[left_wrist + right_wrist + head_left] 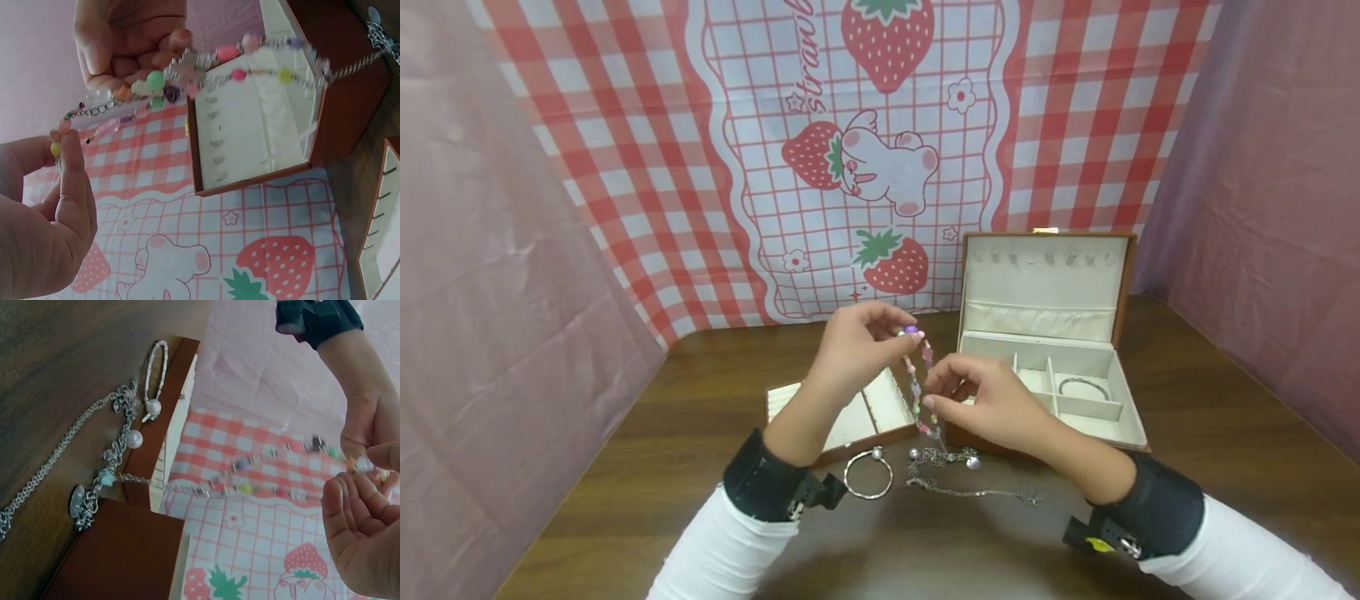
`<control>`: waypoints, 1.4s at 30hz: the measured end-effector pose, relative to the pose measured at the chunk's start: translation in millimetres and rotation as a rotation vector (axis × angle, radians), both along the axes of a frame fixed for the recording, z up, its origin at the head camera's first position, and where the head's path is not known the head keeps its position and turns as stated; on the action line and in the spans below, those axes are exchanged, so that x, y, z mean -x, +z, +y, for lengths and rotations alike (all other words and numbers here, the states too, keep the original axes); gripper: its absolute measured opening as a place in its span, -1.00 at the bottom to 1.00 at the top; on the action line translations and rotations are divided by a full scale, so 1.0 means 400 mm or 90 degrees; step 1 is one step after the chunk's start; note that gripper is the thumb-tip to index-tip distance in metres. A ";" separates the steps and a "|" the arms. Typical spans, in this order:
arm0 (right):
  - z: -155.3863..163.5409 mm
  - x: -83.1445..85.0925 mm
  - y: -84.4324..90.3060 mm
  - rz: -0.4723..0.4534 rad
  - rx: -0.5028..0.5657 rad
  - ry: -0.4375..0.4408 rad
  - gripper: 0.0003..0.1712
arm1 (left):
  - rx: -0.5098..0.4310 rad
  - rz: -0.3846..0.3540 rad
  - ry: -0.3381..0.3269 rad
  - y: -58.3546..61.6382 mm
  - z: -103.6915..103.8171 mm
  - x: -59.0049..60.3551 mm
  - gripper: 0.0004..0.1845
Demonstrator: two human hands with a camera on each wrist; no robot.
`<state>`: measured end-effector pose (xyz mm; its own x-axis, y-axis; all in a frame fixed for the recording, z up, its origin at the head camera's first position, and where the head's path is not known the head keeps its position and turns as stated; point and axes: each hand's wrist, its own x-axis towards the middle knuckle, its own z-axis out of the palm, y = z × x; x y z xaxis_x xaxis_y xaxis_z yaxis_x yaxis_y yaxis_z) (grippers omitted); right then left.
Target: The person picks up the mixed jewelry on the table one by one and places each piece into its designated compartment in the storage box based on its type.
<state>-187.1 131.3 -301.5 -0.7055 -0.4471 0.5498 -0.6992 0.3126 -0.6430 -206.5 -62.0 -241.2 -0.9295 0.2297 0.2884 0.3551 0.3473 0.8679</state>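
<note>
Beaded chain [917, 383] pinched by both hands over brown wooden table [1210, 433]; strawberry backdrop [865, 150].

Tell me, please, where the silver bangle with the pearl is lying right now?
In the head view, the silver bangle lies on the wooden table, just below the small tray and beside the left hand's wrist.

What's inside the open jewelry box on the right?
In the jewelry box, one silver bangle lies in the back right compartment. The other visible compartments look bare; the right hand covers the front left corner.
</note>
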 end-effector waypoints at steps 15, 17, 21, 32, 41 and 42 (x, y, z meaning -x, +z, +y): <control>-0.014 -0.002 0.023 -0.087 0.032 -0.014 -0.95 | -0.181 -0.070 0.004 0.014 0.009 0.002 -0.87; -0.007 -0.005 0.033 -0.102 0.047 -0.017 -0.94 | -0.194 -0.080 0.006 0.011 0.006 0.003 -0.87; 0.005 -0.007 0.056 -0.116 0.056 -0.046 -0.92 | -0.211 -0.106 0.007 -0.001 -0.001 0.008 -0.87; 0.035 -0.001 0.120 -0.153 0.050 -0.084 -0.81 | -0.227 -0.187 -0.035 -0.055 -0.011 0.020 -0.86; 0.065 0.009 0.194 -0.191 0.028 -0.108 -0.72 | -0.214 -0.231 -0.102 -0.085 0.007 0.027 -0.85; 0.071 0.011 0.204 -0.194 0.032 -0.107 -0.71 | -0.212 -0.237 -0.101 -0.086 0.009 0.028 -0.85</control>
<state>-191.5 159.8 -220.0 -0.9018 -0.2889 0.3214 -0.4148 0.3699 -0.8313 -217.7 -58.6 -275.7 -0.9444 0.3277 0.0273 0.0280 -0.0026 0.9996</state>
